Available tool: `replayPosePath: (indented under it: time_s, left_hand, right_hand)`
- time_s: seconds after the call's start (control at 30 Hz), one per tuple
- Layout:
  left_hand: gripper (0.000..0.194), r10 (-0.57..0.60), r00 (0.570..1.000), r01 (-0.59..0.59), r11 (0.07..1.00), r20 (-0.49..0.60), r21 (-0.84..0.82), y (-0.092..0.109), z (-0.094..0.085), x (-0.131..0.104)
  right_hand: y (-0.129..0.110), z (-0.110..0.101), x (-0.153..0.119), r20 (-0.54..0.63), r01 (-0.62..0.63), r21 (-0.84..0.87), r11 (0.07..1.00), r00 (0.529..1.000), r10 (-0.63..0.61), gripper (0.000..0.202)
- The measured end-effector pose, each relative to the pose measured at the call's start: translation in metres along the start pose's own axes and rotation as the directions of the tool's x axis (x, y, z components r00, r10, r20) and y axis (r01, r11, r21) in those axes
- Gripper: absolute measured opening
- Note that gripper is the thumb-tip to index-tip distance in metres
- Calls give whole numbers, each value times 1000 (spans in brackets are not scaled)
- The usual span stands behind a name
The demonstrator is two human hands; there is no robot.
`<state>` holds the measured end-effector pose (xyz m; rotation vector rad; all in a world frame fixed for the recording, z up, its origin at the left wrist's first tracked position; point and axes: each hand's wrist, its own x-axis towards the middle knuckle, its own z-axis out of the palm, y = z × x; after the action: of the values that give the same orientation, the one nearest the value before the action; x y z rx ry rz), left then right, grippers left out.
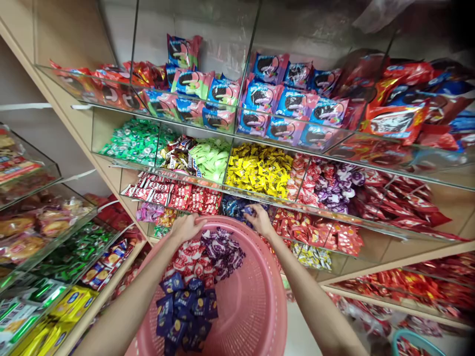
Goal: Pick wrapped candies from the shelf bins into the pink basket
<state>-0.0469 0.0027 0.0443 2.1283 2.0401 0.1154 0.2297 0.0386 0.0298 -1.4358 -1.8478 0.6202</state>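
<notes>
My left hand [187, 227] is closed over the far rim of a pink plastic basket [256, 291], thumb lying along the edge. My right hand [260, 219] is past the rim, at a low shelf compartment, with its fingers curled on dark blue wrapped candies [233, 206]. How many candies it grips is too small to tell. Inside the basket lie navy blue packets [187, 311], red and white wrapped candies [193, 262] and purple and white wrapped candies [224, 253], heaped toward its left and far side.
Clear-fronted shelves hold yellow candies [260, 170], green candies [133, 143], red packets [319, 230] and blue-pink cookie packs [261, 94]. The glass shelf edge [260, 198] runs just above my right hand. More snack shelves stand at left. A teal basket [415, 336] is at lower right.
</notes>
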Motion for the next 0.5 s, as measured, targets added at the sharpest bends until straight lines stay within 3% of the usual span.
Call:
replayPosePath:
  time_s: [0.13, 0.23, 0.33, 0.4, 0.5]
  left_hand:
    - [55, 22, 1000, -22, 1000, -10, 10, -1, 1, 6]
    - [59, 36, 999, -36, 999, -15, 25, -2, 2, 11]
    - [59, 35, 999, -35, 999, -15, 26, 0, 3, 15]
    - [58, 30, 999, -29, 999, -14, 22, 1, 2, 15]
    - [58, 14, 1000, -13, 1000, -11, 15, 2, 2, 15]
  right_hand:
    - [-42, -6, -41, -89, 51, 214, 976, 995, -33, 21]
    - [-73, 15, -80, 122, -2, 383, 924, 991, -48, 19]
    - [-92, 42, -111, 291, -96, 572, 815, 952, -92, 20]
    - [-98, 53, -123, 360, -146, 636, 757, 925, -124, 23]
    - [-104, 58, -130, 418, -190, 636, 748, 899, -128, 20]
